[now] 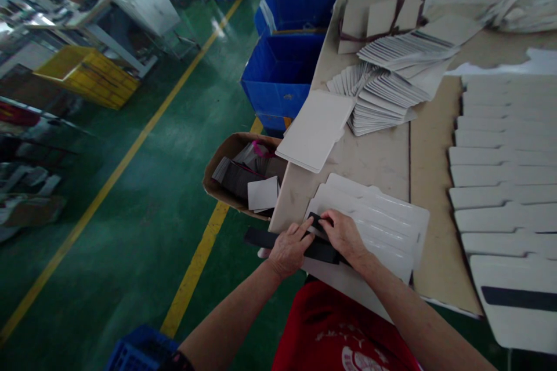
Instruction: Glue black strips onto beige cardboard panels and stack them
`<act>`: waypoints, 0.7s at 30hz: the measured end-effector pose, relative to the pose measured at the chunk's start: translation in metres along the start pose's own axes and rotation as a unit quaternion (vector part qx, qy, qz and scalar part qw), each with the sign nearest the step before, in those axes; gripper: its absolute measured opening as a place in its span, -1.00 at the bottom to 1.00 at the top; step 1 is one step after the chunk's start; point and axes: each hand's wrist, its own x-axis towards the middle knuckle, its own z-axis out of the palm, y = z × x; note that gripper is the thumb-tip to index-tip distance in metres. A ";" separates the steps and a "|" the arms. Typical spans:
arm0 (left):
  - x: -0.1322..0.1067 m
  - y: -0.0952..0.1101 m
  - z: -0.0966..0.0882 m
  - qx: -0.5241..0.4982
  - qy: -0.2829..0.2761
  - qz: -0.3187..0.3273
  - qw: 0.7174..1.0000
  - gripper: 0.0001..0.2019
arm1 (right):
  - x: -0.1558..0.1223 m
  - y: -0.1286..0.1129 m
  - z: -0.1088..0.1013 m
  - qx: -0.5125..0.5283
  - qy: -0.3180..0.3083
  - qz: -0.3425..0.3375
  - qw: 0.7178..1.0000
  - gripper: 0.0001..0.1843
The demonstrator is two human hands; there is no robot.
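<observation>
A long black strip (265, 238) lies across the near corner of the table, over a fanned stack of white cut cards (383, 217). My left hand (289, 249) rests on the strip with its fingers pressed down on it. My right hand (343, 235) pinches the strip's upper end against the top white card. Both hands are closed on the strip, side by side and almost touching.
A stack of white sheets (315, 127) and fanned piles of cards (383, 98) lie further along the table (369, 159). A row of white pieces (505, 174) lines the right side. A cardboard box (243, 177) and blue bins (282, 72) stand on the green floor at left.
</observation>
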 end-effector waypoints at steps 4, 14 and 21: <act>0.001 -0.001 -0.002 -0.006 -0.004 0.001 1.000 -0.53 | -0.001 -0.005 -0.007 -0.001 0.003 -0.007 1.000 -0.86; 0.003 -0.009 0.005 -0.030 0.016 0.012 0.999 -0.43 | -0.107 0.059 -0.087 0.070 -0.027 0.163 0.984 -0.74; 0.003 -0.014 0.010 -0.010 0.029 0.035 0.999 -0.41 | -0.136 0.096 -0.056 0.156 0.147 0.305 0.928 -0.66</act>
